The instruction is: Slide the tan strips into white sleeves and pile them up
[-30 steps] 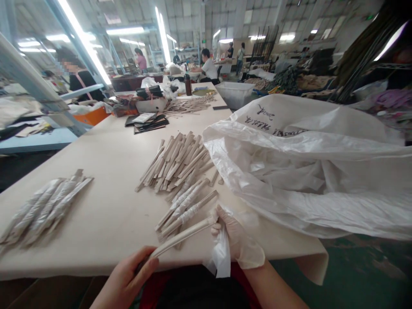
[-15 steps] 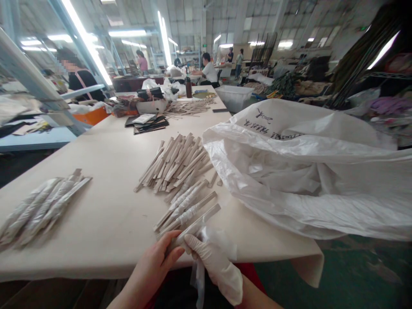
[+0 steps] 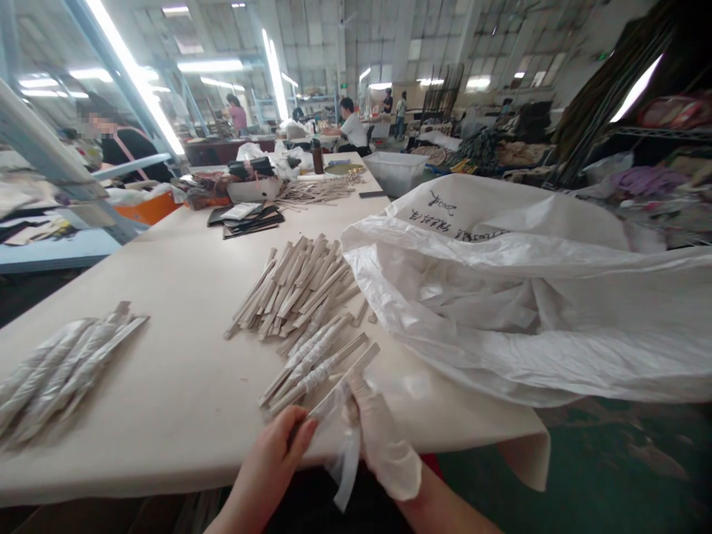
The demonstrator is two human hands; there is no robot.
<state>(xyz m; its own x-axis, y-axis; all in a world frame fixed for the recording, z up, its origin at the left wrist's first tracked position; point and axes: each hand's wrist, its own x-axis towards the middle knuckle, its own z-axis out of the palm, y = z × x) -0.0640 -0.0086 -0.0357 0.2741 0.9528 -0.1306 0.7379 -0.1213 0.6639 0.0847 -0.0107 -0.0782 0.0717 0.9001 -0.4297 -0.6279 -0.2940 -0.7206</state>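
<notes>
At the table's near edge, my bare left hand (image 3: 271, 454) is closed on the lower end of a bundle of flat beige strips (image 3: 368, 359). My right hand (image 3: 385, 443), in a white glove, closes round the bundle higher up. Clear plastic film (image 3: 343, 461) lies against the strips and hangs below the right hand; the fingertips there are partly hidden. Just beyond lie a few similar bundles (image 3: 311, 365) wrapped in film at their middles. Behind them is a heap of loose beige strips (image 3: 294, 285).
More wrapped bundles (image 3: 70, 374) lie at the left of the table (image 3: 183, 371). A large white plastic bag (image 3: 556, 363) covers the right side. Farther back are dark flat pieces (image 3: 253, 221), a brown bottle (image 3: 317, 158) and a white bin (image 3: 394, 172). Several people sit or stand beyond.
My right hand has moved up along the bundle, turning upright, and the film now spreads across the strips between my hands. The left hand keeps its hold. The view has shifted slightly.
</notes>
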